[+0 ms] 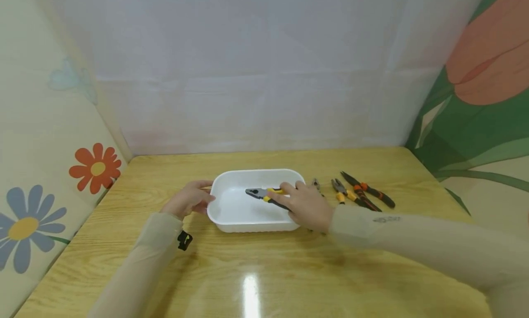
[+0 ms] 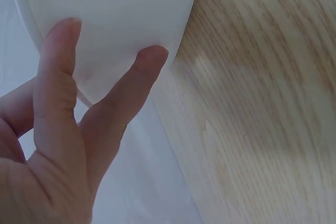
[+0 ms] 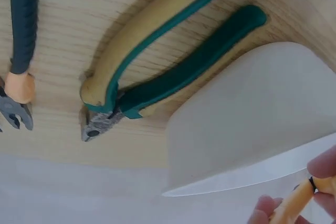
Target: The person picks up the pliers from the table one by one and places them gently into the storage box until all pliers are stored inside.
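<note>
A white plastic basin [image 1: 252, 227] stands on the table. My left hand [image 1: 191, 199] is at its left end; in the left wrist view, extended fingers [image 2: 58, 77] touch the outer wall. Over the right part of the basin, my right hand [image 1: 309, 208] grips combination pliers [image 1: 257, 193] by their yellow-and-black handles. Their grey jaws point left above the basin floor, and the palm hides the handle ends. Only fingertips and a bit of yellow handle [image 3: 294, 203] show in the right wrist view.
Right of the basin lie green-and-tan-handled pliers [image 3: 184, 72], partly covered by my right arm in the head view. Farther right are orange-and-black combination pliers [image 1: 340, 186] and long-nose pliers [image 1: 351, 179] with orange-and-black handles. A white cloth [image 1: 264, 79] hangs behind the table.
</note>
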`<state>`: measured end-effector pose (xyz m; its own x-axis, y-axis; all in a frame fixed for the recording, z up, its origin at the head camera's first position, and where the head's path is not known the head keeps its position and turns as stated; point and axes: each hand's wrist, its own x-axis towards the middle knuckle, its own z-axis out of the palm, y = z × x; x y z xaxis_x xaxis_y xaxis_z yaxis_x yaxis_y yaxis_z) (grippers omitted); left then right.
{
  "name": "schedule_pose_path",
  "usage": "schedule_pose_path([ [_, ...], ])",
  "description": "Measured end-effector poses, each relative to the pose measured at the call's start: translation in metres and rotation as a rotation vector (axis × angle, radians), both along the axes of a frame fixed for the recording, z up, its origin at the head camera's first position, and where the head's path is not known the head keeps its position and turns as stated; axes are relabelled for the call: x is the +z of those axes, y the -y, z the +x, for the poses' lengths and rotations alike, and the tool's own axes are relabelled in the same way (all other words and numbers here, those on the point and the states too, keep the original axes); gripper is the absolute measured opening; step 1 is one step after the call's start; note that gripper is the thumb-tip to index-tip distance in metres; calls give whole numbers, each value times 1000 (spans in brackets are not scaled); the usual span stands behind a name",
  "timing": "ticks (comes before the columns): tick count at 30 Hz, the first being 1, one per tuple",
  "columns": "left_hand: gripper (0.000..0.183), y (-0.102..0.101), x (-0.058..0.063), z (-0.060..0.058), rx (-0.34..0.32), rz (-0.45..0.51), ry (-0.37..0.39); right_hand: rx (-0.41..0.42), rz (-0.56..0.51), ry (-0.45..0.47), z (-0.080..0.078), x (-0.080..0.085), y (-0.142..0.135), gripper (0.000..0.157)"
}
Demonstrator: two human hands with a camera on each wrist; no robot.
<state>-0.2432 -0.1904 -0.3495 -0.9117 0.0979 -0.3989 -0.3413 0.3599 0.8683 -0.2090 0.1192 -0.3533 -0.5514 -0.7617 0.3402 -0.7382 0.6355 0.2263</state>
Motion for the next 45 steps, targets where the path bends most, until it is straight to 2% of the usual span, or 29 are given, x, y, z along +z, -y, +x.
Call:
schedule_pose_path([
  [7,61,0,-2,0,0,11,0,31,49,-10,-2,1,10,56],
  [16,59,-1,-2,-1,6,-13,2,55,130,105,-7,3,22,50],
  [22,60,-1,-2,-1,14,-6,7,27,210,163,-9,8,29,52],
  [29,60,-1,-2,-2,13,-32,9,19,306,247,-19,13,41,52],
  [42,60,-2,-1,-1,17,-28,14,30,397,299,-37,7,63,50],
  [45,61,-1,-2,-1,12,-16,8,27,454,324,-39,9,68,55],
])
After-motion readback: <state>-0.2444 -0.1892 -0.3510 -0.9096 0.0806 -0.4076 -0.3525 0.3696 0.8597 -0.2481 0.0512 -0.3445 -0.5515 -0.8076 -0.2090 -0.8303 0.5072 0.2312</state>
